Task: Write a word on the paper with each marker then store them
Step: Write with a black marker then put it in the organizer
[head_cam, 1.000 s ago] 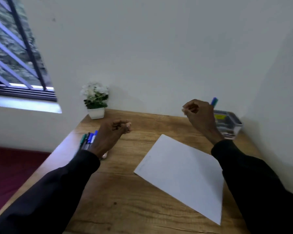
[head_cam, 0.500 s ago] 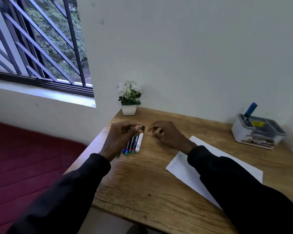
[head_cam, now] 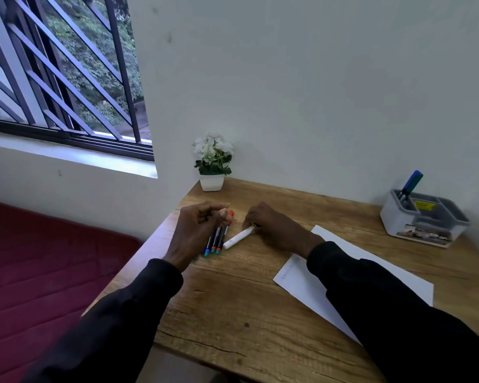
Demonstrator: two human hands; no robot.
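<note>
- Right hand (head_cam: 271, 228): rests low on the tabletop (head_cam: 233, 313). Fingers are curled, and the grip is clamped on the far end of the white marker (head_cam: 237, 238).
- White marker: lies flat on the wood. It slants from the right hand's fingertips down toward the near left, with the free end just beside the three dark markers (head_cam: 216, 241).
- Left hand (head_cam: 199, 230): fingers curled, held over the upper ends of the three dark markers. The thumb tip is right at a red cap (head_cam: 231, 213). Cannot tell whether this grip holds anything or only hovers.
- Three dark markers: side by side and touching, with the near ends showing blue, red and teal.
- Paper (head_cam: 302, 283): white sheet lying right of the markers, partly under the right sleeve. There is faint writing near its left corner.
- Grey organiser (head_cam: 423, 219): at the far right by the wall, well apart from both hands. Two markers (head_cam: 412, 183), blue and green, stand tilted in its left compartment.
- Potted plant (head_cam: 213, 161): in the far left corner, behind the hands.
</note>
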